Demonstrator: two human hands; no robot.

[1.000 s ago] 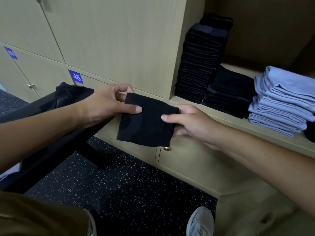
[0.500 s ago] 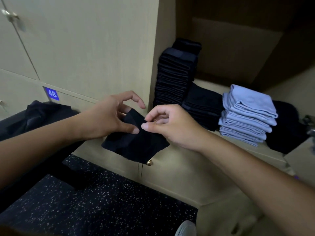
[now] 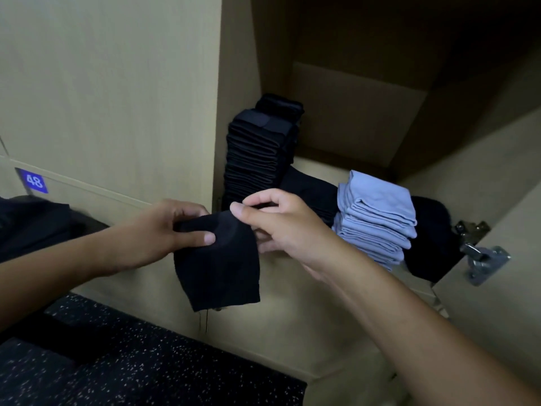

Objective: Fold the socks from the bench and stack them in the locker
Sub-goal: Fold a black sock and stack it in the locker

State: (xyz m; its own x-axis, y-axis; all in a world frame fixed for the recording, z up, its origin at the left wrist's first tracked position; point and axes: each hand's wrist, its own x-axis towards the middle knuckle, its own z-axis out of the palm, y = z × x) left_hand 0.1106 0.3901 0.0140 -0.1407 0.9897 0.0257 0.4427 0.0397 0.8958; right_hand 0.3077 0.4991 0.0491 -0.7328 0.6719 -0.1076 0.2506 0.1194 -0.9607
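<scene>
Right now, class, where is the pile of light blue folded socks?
In the head view, the light blue pile sits on the open locker shelf, right of centre, between the low black stack and a dark bundle.

Sock (image 3: 218, 265) hangs between both hands, before the locker (image 3: 360, 118) stacks.

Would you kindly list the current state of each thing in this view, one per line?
left hand: pinching the sock's top edge
right hand: pinching the same edge
black sock: hanging, held outside the locker
locker: open
black stack: tall, folded
blue stack: folded, on the shelf
</scene>
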